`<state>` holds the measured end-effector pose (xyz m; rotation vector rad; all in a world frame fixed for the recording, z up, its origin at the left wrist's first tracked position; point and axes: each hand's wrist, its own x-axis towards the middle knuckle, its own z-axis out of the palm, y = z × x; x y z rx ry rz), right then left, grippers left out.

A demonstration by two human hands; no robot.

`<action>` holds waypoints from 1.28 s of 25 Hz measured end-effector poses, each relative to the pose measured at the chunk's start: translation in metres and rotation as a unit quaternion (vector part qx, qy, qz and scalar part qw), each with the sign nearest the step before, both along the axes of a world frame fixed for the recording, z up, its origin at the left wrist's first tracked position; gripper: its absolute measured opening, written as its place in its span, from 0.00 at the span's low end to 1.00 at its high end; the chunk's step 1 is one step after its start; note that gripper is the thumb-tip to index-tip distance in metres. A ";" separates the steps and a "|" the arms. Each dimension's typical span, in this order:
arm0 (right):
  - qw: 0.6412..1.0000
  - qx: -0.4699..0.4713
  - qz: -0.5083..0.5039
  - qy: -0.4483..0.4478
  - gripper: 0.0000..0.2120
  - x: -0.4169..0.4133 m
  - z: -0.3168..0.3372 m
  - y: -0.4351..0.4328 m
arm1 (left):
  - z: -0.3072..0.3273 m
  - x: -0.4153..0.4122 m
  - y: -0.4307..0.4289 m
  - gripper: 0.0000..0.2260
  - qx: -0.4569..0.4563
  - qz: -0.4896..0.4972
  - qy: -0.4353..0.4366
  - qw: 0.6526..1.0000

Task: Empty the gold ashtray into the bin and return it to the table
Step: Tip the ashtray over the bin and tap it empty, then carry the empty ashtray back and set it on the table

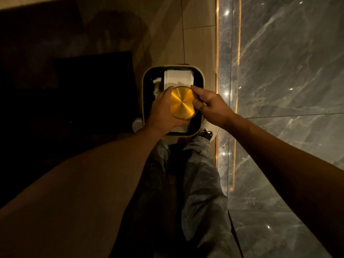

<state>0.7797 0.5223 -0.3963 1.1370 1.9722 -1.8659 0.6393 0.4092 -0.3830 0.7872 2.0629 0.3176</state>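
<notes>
Ashtray position: gold ashtray (182, 102) is held directly over the open bin (202, 84), its flat brushed base facing up toward the camera, so it appears inverted.
Left hand: the left hand (163, 110) is clamped around the ashtray's left side and near edge, carrying its weight.
Right hand: the right hand (210, 105) pinches the right edge, forefinger at the far rim, thumb at the near right; closed on the ashtray.
Bin contents: a white box or carton (178, 79) and crumpled white paper (157, 84) lie inside a dark liner; ash or butts cannot be made out in the dim light.
Setting: the bin stands on a wood floor (199, 43) beside a grey marble wall panel (288, 71).
Stage: emptying judged under way or just complete.
Outstanding: turn the ashtray upright, carry it back, set it on the bench, which is not in view.
</notes>
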 end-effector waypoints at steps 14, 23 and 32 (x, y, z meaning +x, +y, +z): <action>0.972 -0.128 -0.194 0.034 0.12 -0.006 0.045 0.026 | 0.051 -0.009 0.026 0.16 -0.038 0.274 -0.267 0.923; 0.965 -0.058 -0.254 0.039 0.04 -0.007 0.106 0.033 | 0.110 -0.019 0.050 0.29 -0.033 0.323 -0.348 0.879; 0.965 0.049 -0.256 0.036 0.08 -0.003 0.199 0.045 | 0.220 -0.023 0.060 0.20 0.063 0.192 -0.272 0.941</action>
